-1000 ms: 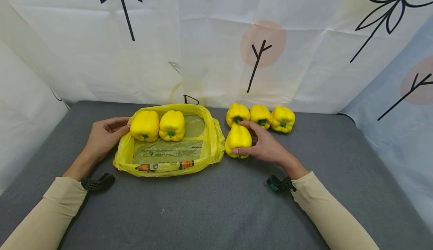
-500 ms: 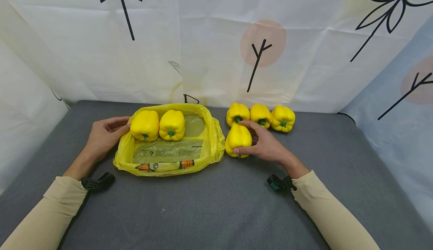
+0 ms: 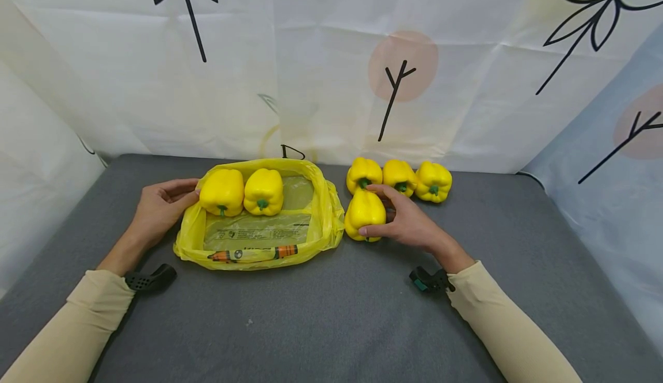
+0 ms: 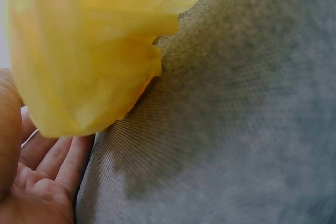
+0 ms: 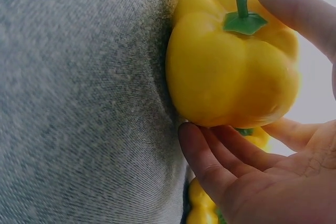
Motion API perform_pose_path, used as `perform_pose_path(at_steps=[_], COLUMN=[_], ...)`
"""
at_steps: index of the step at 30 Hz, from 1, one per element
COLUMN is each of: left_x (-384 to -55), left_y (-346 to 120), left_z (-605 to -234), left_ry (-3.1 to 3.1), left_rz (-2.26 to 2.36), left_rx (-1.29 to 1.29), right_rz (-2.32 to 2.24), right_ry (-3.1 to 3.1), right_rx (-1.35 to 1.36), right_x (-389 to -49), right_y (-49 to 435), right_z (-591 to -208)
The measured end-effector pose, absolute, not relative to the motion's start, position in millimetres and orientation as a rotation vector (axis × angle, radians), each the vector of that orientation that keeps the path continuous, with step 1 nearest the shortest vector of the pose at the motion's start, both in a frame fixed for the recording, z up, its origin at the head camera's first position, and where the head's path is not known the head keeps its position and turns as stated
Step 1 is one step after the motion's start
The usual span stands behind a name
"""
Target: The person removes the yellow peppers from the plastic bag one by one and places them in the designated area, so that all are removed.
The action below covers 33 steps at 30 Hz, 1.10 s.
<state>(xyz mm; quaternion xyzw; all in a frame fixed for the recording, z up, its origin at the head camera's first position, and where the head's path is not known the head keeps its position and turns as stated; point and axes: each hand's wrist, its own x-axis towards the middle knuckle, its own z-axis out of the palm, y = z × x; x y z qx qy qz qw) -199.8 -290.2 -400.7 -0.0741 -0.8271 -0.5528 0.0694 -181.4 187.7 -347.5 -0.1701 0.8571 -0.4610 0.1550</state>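
In the head view my right hand (image 3: 406,222) grips a yellow bell pepper (image 3: 364,213) with the thumb at its near side and the fingers at its far side. The right wrist view shows this pepper (image 5: 231,72) low over the cloth, its green stem near the thumb. My left hand (image 3: 163,207) holds the left edge of a basket-shaped yellow plastic bag (image 3: 331,216). Seen from the left wrist, the bag's film (image 4: 89,77) partly covers the fingers (image 4: 52,156). Two yellow peppers, one at the left (image 3: 221,192) and one beside it (image 3: 263,192), sit inside the bag.
Behind the gripped pepper, three more yellow peppers stand in a row: left (image 3: 364,174), middle (image 3: 400,177) and right (image 3: 433,182). A grey cloth (image 3: 290,325) covers the table. A patterned white sheet (image 3: 321,83) hangs along its back edge.
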Motion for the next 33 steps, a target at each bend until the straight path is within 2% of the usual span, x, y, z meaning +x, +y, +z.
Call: perform_pose_path(at_steps=[33], left_x=[-200.2], left_y=[-290.7], left_z=[-401.3], left_ry=[-2.485], left_rz=[-1.658], left_rx=[-0.236], right_rz=[-1.291], right_ry=[2.491], right_rx=[-0.463], right_x=[-180.3], right_y=[196.2], right_z=[-336.4])
